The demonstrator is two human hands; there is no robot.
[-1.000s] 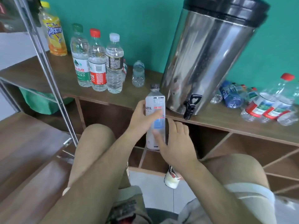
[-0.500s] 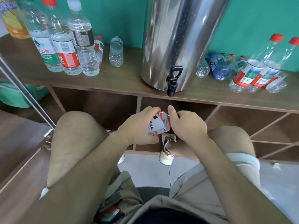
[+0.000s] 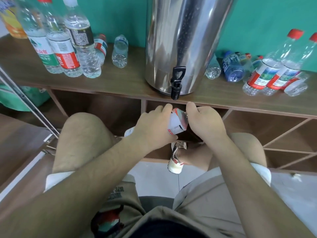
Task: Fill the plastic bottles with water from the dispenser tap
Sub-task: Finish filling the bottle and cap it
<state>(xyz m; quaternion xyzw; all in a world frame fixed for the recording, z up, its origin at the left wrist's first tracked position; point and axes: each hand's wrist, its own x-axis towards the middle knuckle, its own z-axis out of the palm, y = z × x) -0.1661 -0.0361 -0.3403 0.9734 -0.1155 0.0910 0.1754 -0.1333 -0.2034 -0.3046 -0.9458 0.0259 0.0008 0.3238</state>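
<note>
Under tap (image 3: 176, 83), 6 o'clock: bottle (image 3: 176, 124), tilted
My left hand (image 3: 152, 129): wrapped round bottle body
My right hand (image 3: 204, 121): fingers curled on its top end

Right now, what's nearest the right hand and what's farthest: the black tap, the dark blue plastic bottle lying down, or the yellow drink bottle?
From the right hand, in the head view:
1. Black tap, just above the hand, at the front edge of the wooden shelf.
2. Dark blue plastic bottle, lying farther back on the right.
3. Yellow drink bottle, far left corner.
</note>
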